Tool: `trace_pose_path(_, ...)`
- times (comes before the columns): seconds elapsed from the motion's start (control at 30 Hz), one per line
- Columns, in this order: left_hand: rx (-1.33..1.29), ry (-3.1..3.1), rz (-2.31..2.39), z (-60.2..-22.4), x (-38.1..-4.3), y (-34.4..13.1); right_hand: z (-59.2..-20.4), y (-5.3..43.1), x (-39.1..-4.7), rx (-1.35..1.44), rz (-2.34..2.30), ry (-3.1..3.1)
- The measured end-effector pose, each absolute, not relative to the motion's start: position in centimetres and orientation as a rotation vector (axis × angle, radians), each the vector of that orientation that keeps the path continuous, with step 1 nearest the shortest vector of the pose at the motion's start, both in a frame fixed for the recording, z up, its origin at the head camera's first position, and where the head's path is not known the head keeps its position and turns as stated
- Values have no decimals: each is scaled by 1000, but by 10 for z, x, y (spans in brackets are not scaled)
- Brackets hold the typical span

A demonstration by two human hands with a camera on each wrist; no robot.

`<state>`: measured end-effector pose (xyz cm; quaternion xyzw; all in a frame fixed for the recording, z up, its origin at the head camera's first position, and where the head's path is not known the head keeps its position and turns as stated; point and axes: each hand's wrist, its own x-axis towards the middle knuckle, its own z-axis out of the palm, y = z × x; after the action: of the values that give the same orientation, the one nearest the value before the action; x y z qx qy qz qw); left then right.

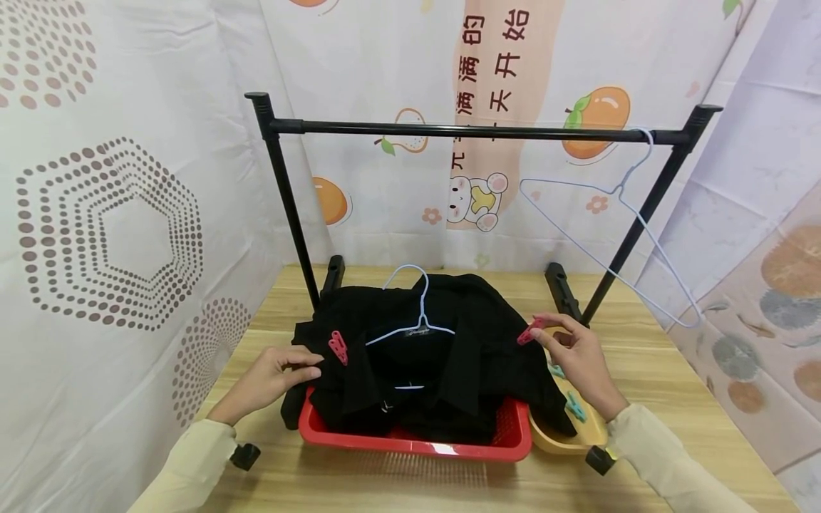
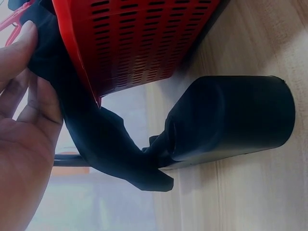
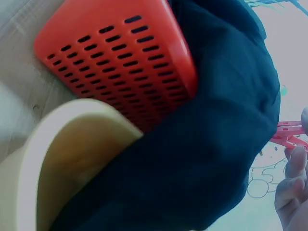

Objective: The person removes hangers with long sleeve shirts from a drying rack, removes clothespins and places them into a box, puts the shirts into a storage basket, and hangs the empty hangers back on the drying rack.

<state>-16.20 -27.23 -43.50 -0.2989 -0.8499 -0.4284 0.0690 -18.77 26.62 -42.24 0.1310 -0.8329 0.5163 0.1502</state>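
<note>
A black collared shirt [image 1: 500, 335] lies heaped over a red basket [image 1: 410, 445], with a light blue hanger [image 1: 423, 299] inside its neck. At the shirt's left side my left hand [image 1: 272, 381] pinches the black cloth between thumb and fingers; the left wrist view shows the thumb [image 2: 24, 41] on the fabric. Close by, a pinkish-red clothespin [image 1: 338, 348] sits on the shirt's left shoulder. My right hand [image 1: 577, 356] pinches a second red clothespin [image 1: 531, 331], whose tip is right at the shirt's right shoulder. One sleeve [image 3: 202, 144] drapes down over a yellow bowl's rim.
Beside the basket, the yellow bowl [image 1: 558, 443] holds teal clothespins [image 1: 575, 406]. A black rack [image 1: 449, 130] stands behind, its feet on the wooden table [image 1: 673, 399]. Another light blue hanger [image 1: 616, 191] hangs at the bar's right end. Printed curtains [image 1: 385, 64] surround the table.
</note>
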Motion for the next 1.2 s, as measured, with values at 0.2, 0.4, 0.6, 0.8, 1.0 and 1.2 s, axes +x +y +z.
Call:
trace_pose_path(0.2,-892,-2562,-1288,-435,-161,-272,-430,274,-190,319,1442,-2420)
trace_pose_path(0.4,-910,-2553,-1282,-436,-161,-272,-435,282,-190,292,1421,-2432)
trace_pose_path(0.6,-907,-2554,-1275,-435,-161,-271,-439,290,-191,261,1389,-2450)
trace_pose_path(0.8,-902,-2552,-1272,-435,-161,-271,-445,298,-194,203,1310,-2474)
trace_pose_path(1.0,-902,-2549,-1265,-437,-160,-271,-452,308,-196,176,1285,-2481)
trace_pose_path(1.2,-893,-2549,-1261,-436,-161,-271,-461,322,-201,150,1172,-2509)
